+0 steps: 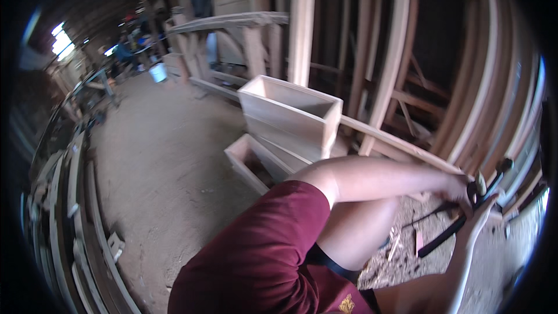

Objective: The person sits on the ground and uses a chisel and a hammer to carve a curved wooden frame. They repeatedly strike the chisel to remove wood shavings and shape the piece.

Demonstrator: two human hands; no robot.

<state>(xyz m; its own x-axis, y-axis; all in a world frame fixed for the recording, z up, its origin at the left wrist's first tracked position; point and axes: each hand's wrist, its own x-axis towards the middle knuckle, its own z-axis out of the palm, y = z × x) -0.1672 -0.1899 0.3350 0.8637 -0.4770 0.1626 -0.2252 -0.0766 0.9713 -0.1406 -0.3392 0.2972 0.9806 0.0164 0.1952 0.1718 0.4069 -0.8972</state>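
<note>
My left arm, in a maroon sleeve, stretches across to the right. My left hand [459,191] is closed beside a round, pale-ended piece [480,184], small and blurred. Just below it, my right hand [478,216] lies against a long dark tool [443,237], its fingers apparently around it. The tool slants from lower left to upper right. Both hands are close together near the right rim, and their grip is partly hidden. Left of my arm, an open pale wooden box [285,117] stands upright, with a second wooden box [256,160] lower beside it.
Long boards [401,40] lean upright at the right. A wooden bench [229,23] stands behind the boxes. Timber lengths [70,227] lie stacked along the left. A white bucket [157,72] sits farther back on the dirt floor [168,157]. Wood shavings [395,250] lie by my leg.
</note>
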